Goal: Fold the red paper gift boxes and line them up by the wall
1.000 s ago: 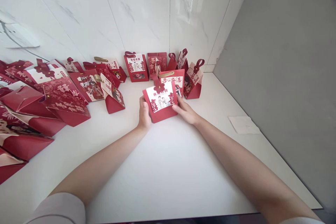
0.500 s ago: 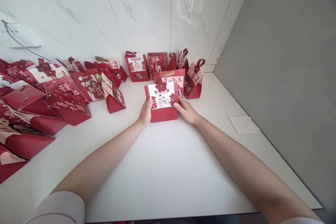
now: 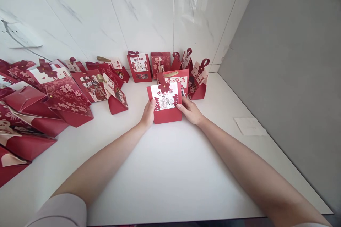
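Observation:
Between my two hands is a red gift box (image 3: 167, 116) with a white printed panel of a bridal couple and a dark red flower-shaped ribbon tag at its top. My left hand (image 3: 148, 114) grips its left side, thumb on the front edge. On the right side my right hand (image 3: 191, 110) holds it the same way, with the thumb at the panel's edge and the fingers behind. Right behind it stands another red box (image 3: 183, 76) with a gold handle strip, partly covered by the held one.
Several red boxes (image 3: 140, 66) stand along the tiled wall (image 3: 144, 14). More boxes (image 3: 69, 101) crowd the left of the white table (image 3: 165, 177). A white paper piece (image 3: 249, 126) lies near the right edge, beside a grey panel (image 3: 298, 78). A cable (image 3: 21, 44) hangs from a wall socket.
Hardly anything differs. The whole view has shifted very slightly, and both hands keep their hold on the gift box.

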Demonstrator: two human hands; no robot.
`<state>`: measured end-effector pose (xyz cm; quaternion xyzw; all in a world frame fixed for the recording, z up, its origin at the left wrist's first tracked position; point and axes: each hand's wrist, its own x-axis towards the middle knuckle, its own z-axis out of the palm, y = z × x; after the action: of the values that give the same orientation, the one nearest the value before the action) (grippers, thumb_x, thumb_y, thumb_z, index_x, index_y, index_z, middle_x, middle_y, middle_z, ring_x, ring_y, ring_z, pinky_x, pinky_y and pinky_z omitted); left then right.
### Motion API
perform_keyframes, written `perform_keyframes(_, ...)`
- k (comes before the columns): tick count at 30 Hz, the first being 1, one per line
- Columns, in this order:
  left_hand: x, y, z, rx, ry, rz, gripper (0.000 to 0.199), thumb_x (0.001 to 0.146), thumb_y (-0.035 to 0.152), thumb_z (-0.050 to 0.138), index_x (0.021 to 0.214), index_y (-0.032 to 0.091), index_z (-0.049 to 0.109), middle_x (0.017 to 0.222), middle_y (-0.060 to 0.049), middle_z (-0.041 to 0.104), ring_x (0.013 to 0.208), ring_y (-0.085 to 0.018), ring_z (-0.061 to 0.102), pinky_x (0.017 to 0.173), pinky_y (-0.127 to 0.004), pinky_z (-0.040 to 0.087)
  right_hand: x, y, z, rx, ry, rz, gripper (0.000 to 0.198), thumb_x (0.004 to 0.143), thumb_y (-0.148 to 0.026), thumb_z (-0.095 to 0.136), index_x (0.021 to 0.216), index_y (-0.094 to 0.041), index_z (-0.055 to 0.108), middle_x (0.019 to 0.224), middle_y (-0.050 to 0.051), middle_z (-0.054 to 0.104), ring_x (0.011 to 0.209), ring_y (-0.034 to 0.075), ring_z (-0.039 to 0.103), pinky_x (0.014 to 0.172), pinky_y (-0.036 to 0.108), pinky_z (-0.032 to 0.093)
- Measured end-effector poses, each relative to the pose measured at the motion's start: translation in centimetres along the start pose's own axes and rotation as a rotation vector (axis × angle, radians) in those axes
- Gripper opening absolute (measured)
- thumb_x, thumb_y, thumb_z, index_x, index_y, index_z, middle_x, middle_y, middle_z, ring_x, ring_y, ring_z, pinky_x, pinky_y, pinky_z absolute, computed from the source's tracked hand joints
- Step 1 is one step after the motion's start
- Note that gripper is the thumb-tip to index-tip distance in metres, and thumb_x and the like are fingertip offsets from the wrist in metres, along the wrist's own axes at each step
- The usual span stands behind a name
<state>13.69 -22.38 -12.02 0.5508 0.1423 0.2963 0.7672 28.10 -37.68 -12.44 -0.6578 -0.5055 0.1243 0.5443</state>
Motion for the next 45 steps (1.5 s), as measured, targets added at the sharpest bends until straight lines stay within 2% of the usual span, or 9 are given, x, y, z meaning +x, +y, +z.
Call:
perform_keyframes(5, -0.2, 0.2, 0.0, 0.122, -0.031, 0.018, 0.064, 0.085, 0.067, 0.052, 0.126, 0.018, 0.061, 0.130, -0.012, 0.063, 0.122, -0.034, 0.058, 0.103, -0.046, 0.048, 0.0, -0.1, -0.1, 0.018, 0.008, 0.019, 0.047, 0.093, -0.057, 0.049, 0.120, -0.021, 0.062, 0.123, 0.007, 0.066, 0.111, 0.027, 0.062, 0.093, 0.037, 0.049)
perform_keyframes(15, -0.2, 0.2, 0.0, 0.168, -0.040, 0.071, 0.069, 0.087, 0.069, 0.044, 0.131, 0.017, 0.056, 0.129, -0.013, 0.064, 0.119, -0.032, 0.060, 0.098, -0.043, 0.051, 0.0, 0.1, 0.1, 0.034, 0.036, 0.003, 0.044, 0.089, -0.056, 0.057, 0.113, -0.019, 0.064, 0.110, 0.007, 0.070, 0.098, 0.025, 0.065, 0.083, 0.035, 0.051)
perform_keyframes(19, -0.1, 0.4, -0.2, 0.278, 0.059, 0.149, 0.065, 0.088, 0.068, 0.042, 0.127, 0.019, 0.058, 0.128, -0.011, 0.064, 0.119, -0.028, 0.060, 0.100, -0.038, 0.050, -0.1, 0.1, 0.1, 0.058, 0.055, -0.012, 0.041, 0.088, -0.055, 0.058, 0.104, -0.018, 0.065, 0.097, 0.006, 0.071, 0.086, 0.022, 0.066, 0.077, 0.032, 0.051)
perform_keyframes(23, 0.2, 0.5, -0.3, 0.275, 0.106, 0.104, 0.062, 0.089, 0.068, 0.041, 0.121, 0.018, 0.061, 0.125, -0.011, 0.065, 0.116, -0.028, 0.062, 0.097, -0.039, 0.051, -0.2, -0.1, 0.1, 0.027, 0.089, 0.002, 0.040, 0.090, -0.056, 0.054, 0.089, -0.017, 0.065, 0.085, 0.004, 0.069, 0.078, 0.019, 0.063, 0.072, 0.029, 0.048)
perform_keyframes(30, 0.1, 0.6, 0.1, 0.200, 0.072, 0.058, 0.066, 0.089, 0.068, 0.039, 0.127, 0.018, 0.059, 0.123, -0.012, 0.067, 0.115, -0.029, 0.063, 0.099, -0.042, 0.051, -0.1, -0.3, 0.2, 0.012, 0.096, 0.013, 0.044, 0.091, -0.058, 0.050, 0.097, -0.018, 0.066, 0.090, 0.004, 0.070, 0.081, 0.020, 0.063, 0.073, 0.029, 0.048)
perform_keyframes(36, 0.2, 0.2, -0.1, 0.246, 0.083, 0.059, 0.064, 0.089, 0.068, 0.040, 0.121, 0.018, 0.063, 0.114, -0.012, 0.069, 0.111, -0.029, 0.064, 0.095, -0.041, 0.052, -0.1, -0.1, 0.0, -0.003, 0.102, 0.011, 0.043, 0.093, -0.057, 0.047, 0.098, -0.018, 0.065, 0.090, 0.005, 0.070, 0.081, 0.020, 0.063, 0.072, 0.029, 0.048)
perform_keyframes(39, 0.5, 0.4, -0.8, 0.356, 0.147, 0.155, 0.057, 0.089, 0.066, 0.043, 0.108, 0.018, 0.068, 0.108, -0.011, 0.071, 0.103, -0.026, 0.066, 0.092, -0.038, 0.052, -0.4, -0.5, 0.2, -0.026, 0.121, -0.056, 0.039, 0.091, -0.055, 0.053, 0.098, -0.019, 0.063, 0.087, 0.004, 0.070, 0.077, 0.019, 0.063, 0.068, 0.028, 0.048)
perform_keyframes(42, 1.2, 0.9, -2.0, 0.513, 0.241, 0.330, 0.042, 0.087, 0.057, 0.055, 0.095, 0.018, 0.070, 0.105, -0.009, 0.070, 0.104, -0.022, 0.063, 0.096, -0.034, 0.047, -1.1, -1.3, 1.0, -0.087, 0.072, -0.200, 0.037, 0.094, -0.050, 0.051, 0.076, -0.019, 0.062, 0.070, 0.002, 0.064, 0.062, 0.015, 0.055, 0.060, 0.026, 0.042)
perform_keyframes(45, 2.0, 1.2, -3.3, 0.428, 0.395, 0.323, 0.032, 0.086, 0.049, 0.058, 0.093, 0.020, 0.069, 0.102, -0.007, 0.069, 0.101, -0.019, 0.064, 0.089, -0.031, 0.048, -1.7, -2.1, 1.7, -0.115, -0.043, -0.333, 0.043, 0.096, -0.048, 0.045, 0.070, -0.018, 0.062, 0.063, 0.003, 0.061, 0.057, 0.014, 0.053, 0.059, 0.027, 0.041)
